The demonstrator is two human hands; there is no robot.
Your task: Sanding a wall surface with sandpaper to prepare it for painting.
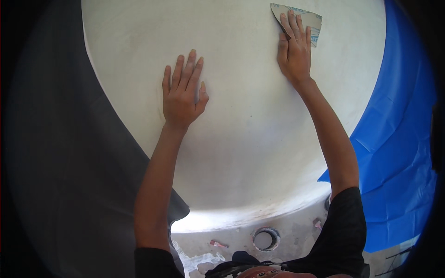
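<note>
A large, smooth, off-white curved surface [250,153] spreads out in front of me. At the upper right, my right hand [295,55] holds a piece of sandpaper [309,19] against it. The fingers lie over the sheet's printed beige backing, with the thumb along its dark lower left edge. The sheet's gritty side is mostly hidden. Lower and to the left, my left hand [181,99] rests flat on the white surface, fingers spread and nothing in them.
Dark grey sheeting [79,153] borders the surface on the left, a creased blue tarp [394,139] on the right. Below, on the grey floor, stand a round open container [276,239], a red-handled paintbrush [218,243] and another small reddish object [317,223].
</note>
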